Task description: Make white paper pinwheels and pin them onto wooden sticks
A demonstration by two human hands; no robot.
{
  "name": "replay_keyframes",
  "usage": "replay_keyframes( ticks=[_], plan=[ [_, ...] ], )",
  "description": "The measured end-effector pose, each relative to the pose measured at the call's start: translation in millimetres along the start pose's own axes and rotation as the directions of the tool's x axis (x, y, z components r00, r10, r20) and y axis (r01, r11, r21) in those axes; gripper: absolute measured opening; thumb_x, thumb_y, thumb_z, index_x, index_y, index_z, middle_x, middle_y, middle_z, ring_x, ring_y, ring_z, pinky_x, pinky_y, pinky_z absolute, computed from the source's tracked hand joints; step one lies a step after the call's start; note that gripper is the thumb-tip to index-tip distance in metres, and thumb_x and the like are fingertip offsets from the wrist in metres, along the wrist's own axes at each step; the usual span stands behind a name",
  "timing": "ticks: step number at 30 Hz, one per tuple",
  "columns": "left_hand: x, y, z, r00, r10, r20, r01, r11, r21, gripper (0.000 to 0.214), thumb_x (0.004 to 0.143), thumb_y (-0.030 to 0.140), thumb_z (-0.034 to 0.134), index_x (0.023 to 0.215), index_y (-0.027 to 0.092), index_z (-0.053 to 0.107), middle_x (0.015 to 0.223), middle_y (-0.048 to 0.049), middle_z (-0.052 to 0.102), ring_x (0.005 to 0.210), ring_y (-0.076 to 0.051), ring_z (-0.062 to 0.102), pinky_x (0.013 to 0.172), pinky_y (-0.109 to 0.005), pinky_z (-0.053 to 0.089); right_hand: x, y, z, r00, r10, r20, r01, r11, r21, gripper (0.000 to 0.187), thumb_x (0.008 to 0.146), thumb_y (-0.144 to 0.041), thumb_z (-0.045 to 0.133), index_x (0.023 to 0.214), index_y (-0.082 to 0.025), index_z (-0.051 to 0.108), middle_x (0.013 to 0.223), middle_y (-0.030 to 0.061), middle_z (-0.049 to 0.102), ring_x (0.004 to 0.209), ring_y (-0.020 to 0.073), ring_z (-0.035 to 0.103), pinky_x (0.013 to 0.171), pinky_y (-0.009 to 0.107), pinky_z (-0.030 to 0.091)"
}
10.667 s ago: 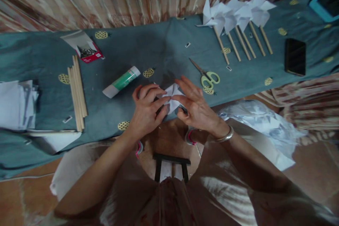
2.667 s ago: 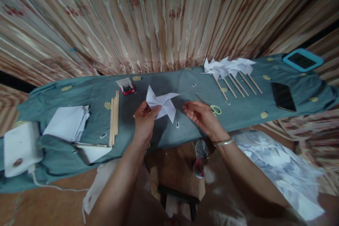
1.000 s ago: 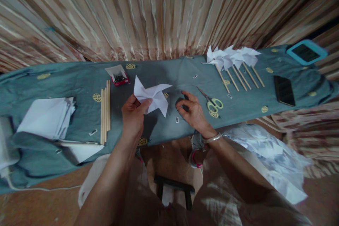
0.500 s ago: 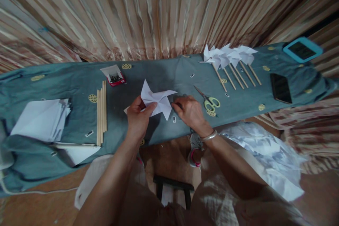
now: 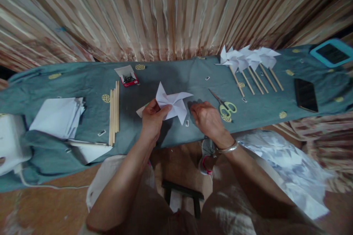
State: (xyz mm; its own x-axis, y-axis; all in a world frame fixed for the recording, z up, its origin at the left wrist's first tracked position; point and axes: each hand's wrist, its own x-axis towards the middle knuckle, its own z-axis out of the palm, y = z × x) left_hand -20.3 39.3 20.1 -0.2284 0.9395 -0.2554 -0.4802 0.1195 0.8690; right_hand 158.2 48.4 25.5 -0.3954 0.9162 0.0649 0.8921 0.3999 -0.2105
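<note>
Pinched between the thumb and fingers of my left hand (image 5: 153, 119) is a white paper pinwheel (image 5: 176, 105), its points folded in to the middle. To its right, my right hand (image 5: 206, 118) is low over the cloth with the fingers curled in. Whatever those fingers hold, if anything, is hidden. Beyond that hand lie scissors (image 5: 226, 108) with light green handles. A pale flat piece (image 5: 140, 111) shows partly behind my left hand. Farther left is an open red and white box (image 5: 129, 79) with small dark metal pieces inside.
Wooden sticks (image 5: 114, 114) lie beside a stack of white paper (image 5: 56, 115) on the left. Several finished pinwheels on sticks (image 5: 249, 58) lie at the back right, near a phone (image 5: 305, 94) and a blue-framed device (image 5: 332, 52). A white appliance (image 5: 12, 141) stands at far left.
The view has swung a little left, so things sit farther right. My right hand's fingers have curled in more, beside the pinwheel. My left hand keeps its hold on the pinwheel.
</note>
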Motion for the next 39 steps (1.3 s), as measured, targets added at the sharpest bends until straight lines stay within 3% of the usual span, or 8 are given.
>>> replay_keyframes(
  ticks=[4,7,9,11,14,19,32,39],
  plan=[
    [-1.0,-3.0,0.5,1.000,0.006,0.019,-0.006,1.000,0.003,0.031,0.053,0.018,0.082,0.082,0.018,0.071,0.081,0.0000,0.073,0.070,-0.014,0.065,0.074,-0.029,0.051,-9.4,8.4,-6.7,0.994,0.070,-0.085,-0.053,0.981,0.189,0.021,0.088,-0.013,0.050,0.083,-0.018,0.070,0.080,0.0102,0.072,0.080,0.0243,0.063,0.079,0.035,0.046],
    [-2.2,-5.2,2.1,1.000,0.007,0.025,-0.007,1.000,-0.001,0.032,0.054,0.016,0.081,0.084,0.017,0.071,0.083,-0.0010,0.074,0.072,-0.015,0.065,0.075,-0.030,0.052,-16.4,10.0,-20.7,0.968,0.194,-0.156,-0.093,0.863,0.497,0.014,0.088,-0.022,0.057,0.083,-0.022,0.070,0.084,0.0044,0.073,0.081,0.0223,0.065,0.078,0.035,0.049],
    [-3.5,-6.4,4.1,1.000,0.001,0.027,-0.001,1.000,0.010,0.032,0.054,0.016,0.080,0.085,0.017,0.071,0.083,-0.0014,0.074,0.072,-0.015,0.066,0.075,-0.030,0.052,-19.3,6.5,-28.6,0.951,0.239,-0.195,-0.055,0.753,0.656,0.009,0.086,-0.027,0.063,0.082,-0.024,0.071,0.094,0.0037,0.073,0.092,0.0233,0.067,0.088,0.039,0.050],
    [-4.9,-7.4,6.6,1.000,-0.001,0.028,0.001,1.000,0.023,0.031,0.055,0.016,0.080,0.084,0.017,0.071,0.082,-0.0012,0.074,0.071,-0.015,0.065,0.073,-0.030,0.052,-20.4,-0.1,-31.4,0.944,0.234,-0.234,0.006,0.695,0.719,0.006,0.083,-0.028,0.068,0.081,-0.025,0.072,0.118,0.0045,0.069,0.115,0.0265,0.061,0.104,0.045,0.042],
    [-7.1,-9.2,10.5,0.999,0.003,0.041,-0.004,1.000,0.028,0.030,0.055,0.017,0.080,0.083,0.018,0.072,0.081,-0.0008,0.074,0.069,-0.016,0.065,0.070,-0.029,0.052,-19.2,-11.6,-25.9,0.950,0.205,-0.237,0.032,0.690,0.723,0.006,0.082,-0.029,0.070,0.080,-0.025,0.073,0.144,0.0026,0.052,0.139,0.0296,0.041,0.116,0.052,0.029],
    [-11.6,-10.9,13.7,0.997,0.007,0.076,-0.012,0.998,0.058,0.028,0.055,0.019,0.080,0.082,0.019,0.072,0.079,-0.0009,0.074,0.071,-0.018,0.066,0.070,-0.031,0.053,-14.5,-19.8,-11.6,0.956,0.175,-0.234,0.039,0.718,0.695,0.006,0.084,-0.030,0.070,0.083,-0.026,0.074,0.153,0.0001,0.042,0.148,0.0296,0.026,0.118,0.054,0.024],
    [-13.2,-12.3,9.0,0.995,-0.011,0.098,0.007,0.999,0.043,0.037,0.054,0.026,0.086,0.087,0.017,0.072,0.084,-0.0020,0.075,0.073,-0.018,0.067,0.070,-0.030,0.054,-7.6,-17.4,-5.9,0.956,0.193,-0.223,0.039,0.669,0.743,0.007,0.081,-0.031,0.073,0.083,-0.025,0.075,0.150,0.0011,0.046,0.144,0.0281,0.036,0.120,0.049,0.025],
    [-13.3,-12.7,8.2,0.995,-0.015,0.097,0.013,1.000,0.017,0.036,0.054,0.021,0.086,0.086,0.017,0.071,0.080,-0.0005,0.075,0.069,-0.016,0.066,0.068,-0.027,0.053,-7.9,-17.7,-5.7,0.956,0.202,-0.211,0.030,0.651,0.758,0.005,0.081,-0.030,0.073,0.082,-0.025,0.075,0.149,0.0000,0.047,0.143,0.0283,0.037,0.120,0.050,0.024]
  ],
)
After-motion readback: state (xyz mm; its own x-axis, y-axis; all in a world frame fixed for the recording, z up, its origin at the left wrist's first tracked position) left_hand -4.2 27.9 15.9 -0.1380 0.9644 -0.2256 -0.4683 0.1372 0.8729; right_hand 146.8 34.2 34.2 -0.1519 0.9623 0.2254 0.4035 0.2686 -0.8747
